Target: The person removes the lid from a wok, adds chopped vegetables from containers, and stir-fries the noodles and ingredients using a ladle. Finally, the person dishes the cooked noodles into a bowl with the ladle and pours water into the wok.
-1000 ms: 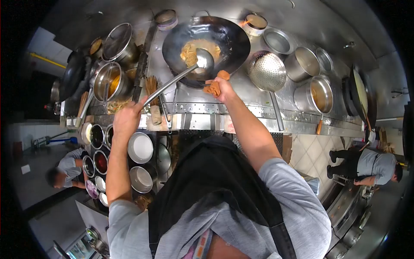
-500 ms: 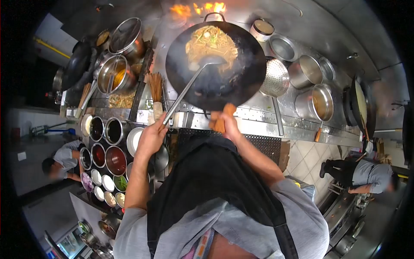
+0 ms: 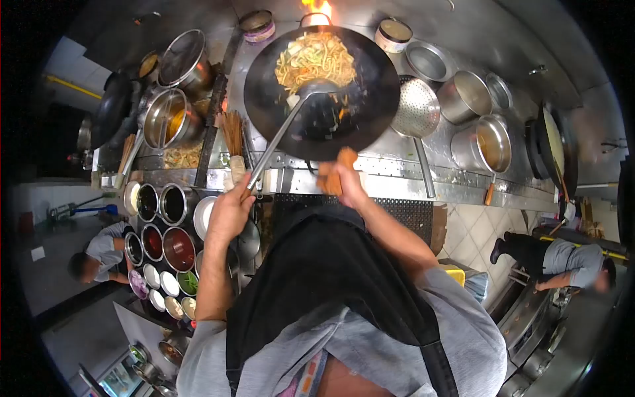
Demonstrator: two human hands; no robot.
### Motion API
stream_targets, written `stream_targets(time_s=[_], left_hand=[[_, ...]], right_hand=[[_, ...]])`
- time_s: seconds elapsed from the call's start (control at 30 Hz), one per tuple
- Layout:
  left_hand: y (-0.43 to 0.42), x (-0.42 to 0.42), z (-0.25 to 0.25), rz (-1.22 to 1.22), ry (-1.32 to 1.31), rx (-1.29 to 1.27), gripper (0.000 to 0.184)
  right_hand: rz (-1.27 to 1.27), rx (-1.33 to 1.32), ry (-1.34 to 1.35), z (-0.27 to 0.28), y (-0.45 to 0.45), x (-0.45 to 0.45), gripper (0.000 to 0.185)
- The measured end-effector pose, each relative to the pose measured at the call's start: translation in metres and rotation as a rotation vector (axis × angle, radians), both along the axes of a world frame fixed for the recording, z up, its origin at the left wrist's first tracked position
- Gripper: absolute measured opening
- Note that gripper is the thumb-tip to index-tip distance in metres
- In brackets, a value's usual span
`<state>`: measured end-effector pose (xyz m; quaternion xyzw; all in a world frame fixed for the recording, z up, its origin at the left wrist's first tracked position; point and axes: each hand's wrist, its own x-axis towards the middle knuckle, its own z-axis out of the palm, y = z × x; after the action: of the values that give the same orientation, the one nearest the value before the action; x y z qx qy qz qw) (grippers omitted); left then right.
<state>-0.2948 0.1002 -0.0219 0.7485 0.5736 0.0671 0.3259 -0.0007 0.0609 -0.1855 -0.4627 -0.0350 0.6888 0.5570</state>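
My left hand [image 3: 229, 210] is closed round the end of a long metal ladle [image 3: 276, 137]. The ladle's bowl rests against the near side of a heap of noodles [image 3: 317, 61] in a large black wok [image 3: 367, 112]. Orange-brown cloth [image 3: 332, 183] is bunched in my right hand [image 3: 348, 187] at the wok's near edge. Whatever part of the wok lies under the cloth is hidden. Small bits of food are scattered below the noodles, and the far handle [image 3: 315, 20] stands in front of flames.
To the right are a perforated strainer [image 3: 415, 109] and a pot [image 3: 488, 149] of liquid. A bamboo brush [image 3: 233, 135] stands left of the wok. Sauce containers [image 3: 177, 248] and small bowls sit at lower left. Flames [image 3: 317, 6] rise behind the wok. Two other people work at the sides.
The wok has shifted slightly left and up in view, and the noodles have tumbled into a tighter heap. The flames behind have narrowed. Both hands keep their holds.
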Motion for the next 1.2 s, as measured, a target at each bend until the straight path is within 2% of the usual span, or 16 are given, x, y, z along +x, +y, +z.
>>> stream_targets(time_s=[0.1, 0.17, 0.2, 0.23, 0.3, 0.37, 0.43, 0.47, 0.57, 0.67, 0.77, 0.87, 0.93, 1.03, 1.13, 1.2], left_hand=[[-0.003, 0.002, 0.024, 0.013, -0.01, -0.033, 0.058], [-0.004, -0.005, 0.036, -0.01, -0.019, -0.027, 0.057], [0.001, -0.002, 0.05, -0.004, 0.035, -0.076, 0.055], [0.007, -0.002, 0.051, -0.024, 0.041, -0.08, 0.055], [0.023, -0.005, 0.052, -0.06, 0.049, -0.083, 0.054], [0.034, 0.003, 0.051, -0.029, 0.051, -0.1, 0.053], [0.053, 0.012, 0.048, 0.013, 0.053, -0.117, 0.053], [0.064, 0.009, 0.031, -0.022, -0.062, -0.036, 0.053], [0.096, 0.036, 0.003, 0.045, -0.062, 0.038, 0.054], [0.12, 0.06, -0.061, 0.111, -0.158, 0.179, 0.055], [0.117, 0.064, -0.097, 0.162, -0.192, 0.055, 0.055], [0.076, 0.048, -0.053, 0.116, -0.273, -0.241, 0.059], [0.048, 0.029, 0.001, 0.098, -0.211, -0.354, 0.059], [0.03, -0.02, 0.037, 0.086, -0.137, -0.441, 0.067], [0.036, -0.018, 0.053, -0.018, -0.011, -0.359, 0.064], [0.042, -0.012, 0.018, -0.092, 0.0, -0.168, 0.062]], right_hand=[[-0.037, 0.068, 0.018, -0.036, -0.013, 0.007, 0.028], [-0.105, 0.002, 0.066, 0.05, 0.024, 0.005, 0.023], [-0.046, 0.015, 0.037, 0.012, 0.057, 0.018, 0.035], [-0.034, 0.005, 0.087, 0.007, 0.083, 0.026, 0.035], [-0.103, -0.084, 0.019, 0.035, 0.106, 0.027, 0.029], [-0.127, -0.071, 0.058, 0.028, 0.121, 0.033, 0.019], [-0.039, -0.04, 0.1, -0.001, 0.134, 0.043, 0.024], [-0.026, -0.047, 0.091, -0.005, 0.136, 0.043, 0.025], [-0.022, -0.048, 0.064, -0.02, 0.144, 0.045, 0.028], [-0.015, -0.058, 0.059, -0.026, 0.147, 0.043, 0.028], [0.066, -0.05, 0.058, -0.039, 0.151, 0.052, 0.028], [0.015, -0.048, 0.085, -0.036, 0.15, 0.051, 0.028], [-0.035, -0.055, 0.11, -0.017, 0.139, 0.047, 0.028], [-0.042, -0.086, 0.088, 0.024, 0.125, 0.05, 0.028], [0.039, -0.117, 0.021, 0.025, 0.119, 0.044, 0.034], [-0.009, -0.066, 0.079, 0.017, 0.111, 0.039, 0.036]])
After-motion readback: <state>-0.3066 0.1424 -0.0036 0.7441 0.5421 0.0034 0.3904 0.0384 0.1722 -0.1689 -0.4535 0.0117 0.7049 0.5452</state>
